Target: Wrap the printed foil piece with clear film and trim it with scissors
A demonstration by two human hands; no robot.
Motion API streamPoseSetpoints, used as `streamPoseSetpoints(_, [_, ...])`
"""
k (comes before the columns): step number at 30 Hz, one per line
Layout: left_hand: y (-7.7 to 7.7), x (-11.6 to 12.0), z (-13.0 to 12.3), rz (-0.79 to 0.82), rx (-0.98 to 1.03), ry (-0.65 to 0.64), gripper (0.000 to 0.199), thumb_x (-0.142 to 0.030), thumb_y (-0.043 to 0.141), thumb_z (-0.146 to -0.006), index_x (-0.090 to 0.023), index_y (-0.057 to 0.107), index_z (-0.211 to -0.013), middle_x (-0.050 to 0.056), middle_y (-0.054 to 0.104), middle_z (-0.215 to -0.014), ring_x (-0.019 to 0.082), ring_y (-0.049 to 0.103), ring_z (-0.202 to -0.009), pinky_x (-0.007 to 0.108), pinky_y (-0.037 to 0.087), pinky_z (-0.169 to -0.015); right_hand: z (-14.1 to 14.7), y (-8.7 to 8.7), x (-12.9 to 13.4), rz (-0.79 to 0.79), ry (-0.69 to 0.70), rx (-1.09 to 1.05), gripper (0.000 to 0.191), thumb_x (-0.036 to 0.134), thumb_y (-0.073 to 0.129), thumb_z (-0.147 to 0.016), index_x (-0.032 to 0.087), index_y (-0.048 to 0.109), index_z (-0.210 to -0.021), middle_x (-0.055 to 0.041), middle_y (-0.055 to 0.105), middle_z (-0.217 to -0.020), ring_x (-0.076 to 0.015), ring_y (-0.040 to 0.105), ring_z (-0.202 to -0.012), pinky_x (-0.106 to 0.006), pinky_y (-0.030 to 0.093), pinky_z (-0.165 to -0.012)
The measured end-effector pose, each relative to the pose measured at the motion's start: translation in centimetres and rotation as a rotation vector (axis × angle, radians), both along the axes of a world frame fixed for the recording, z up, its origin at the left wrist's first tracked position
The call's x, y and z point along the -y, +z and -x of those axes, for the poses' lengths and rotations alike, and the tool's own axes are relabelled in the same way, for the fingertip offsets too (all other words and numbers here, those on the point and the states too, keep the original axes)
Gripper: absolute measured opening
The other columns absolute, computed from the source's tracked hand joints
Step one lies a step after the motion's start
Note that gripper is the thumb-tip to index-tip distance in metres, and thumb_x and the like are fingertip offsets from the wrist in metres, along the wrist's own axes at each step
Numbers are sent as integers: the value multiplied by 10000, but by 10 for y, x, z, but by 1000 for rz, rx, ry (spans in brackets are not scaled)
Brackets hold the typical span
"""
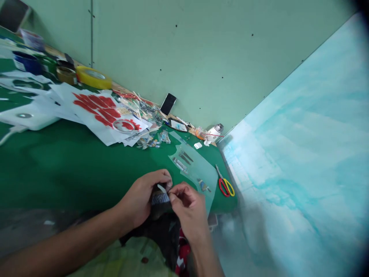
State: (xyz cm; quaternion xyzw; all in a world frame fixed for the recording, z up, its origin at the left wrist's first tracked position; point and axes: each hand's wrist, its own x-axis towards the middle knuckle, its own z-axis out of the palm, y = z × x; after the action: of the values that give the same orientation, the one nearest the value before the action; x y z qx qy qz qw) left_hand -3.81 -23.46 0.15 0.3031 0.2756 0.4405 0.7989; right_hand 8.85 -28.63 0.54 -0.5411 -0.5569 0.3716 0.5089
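Note:
Close to the table's near edge, my left hand (141, 198) is closed on a small patterned piece (160, 198), grey-blue and brown with a pale strip (162, 188) sticking up from it. The fingers of my right hand (188, 206) pinch together at the right edge of that same piece, hiding what exactly they grip. Just beyond my hands lies a translucent sheet (197, 165) with several small printed cutouts on it, among them a blue and brown cutout (202, 185). To the right of the sheet rest scissors (225, 184) with one red and one yellow handle.
Small cut scraps (148, 141) and papers with red paint (95, 111) lie left of the sheet. Along the wall stand a yellow tape roll (93, 77), paint jars (27, 62), a phone (168, 104) and a spray can (215, 132). A white device (29, 117) sits far left.

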Motion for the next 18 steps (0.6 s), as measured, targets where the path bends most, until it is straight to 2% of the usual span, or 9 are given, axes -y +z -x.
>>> streamPoseSetpoints(3, [1,1,0,-61,-30,39,187,-234,614,-699,-183,543,-535,-23,453,-570,133,403,-551,247,370,-525,1,0,0,6,-24,-76,88,202,582,-799,187,667,-786,6,608,-727,-141,563,-692,-250,465,-646])
streamPoseSetpoints(6, [0,2,-2,-113,-70,92,176,-232,625,-698,-183,553,-545,-21,469,-582,134,414,-571,243,369,-541,4,0,-2,30,-44,-74,96,249,616,-807,182,649,-746,14,583,-690,-134,533,-666,-249,451,-633])
streamPoseSetpoints(11, [-1,2,-4,-128,-102,111,164,-236,619,-694,-189,568,-546,-18,467,-593,138,411,-582,241,355,-531,6,-4,-7,23,-80,-33,91,221,630,-778,185,619,-695,24,574,-660,-130,512,-639,-250,433,-617])
streamPoseSetpoints(18, [-5,3,-4,85,12,9,159,-241,606,-658,-187,571,-513,-19,434,-552,133,406,-535,241,370,-498,4,-8,-2,10,-69,78,113,192,594,-809,183,604,-696,25,561,-680,-136,523,-677,-253,427,-654])
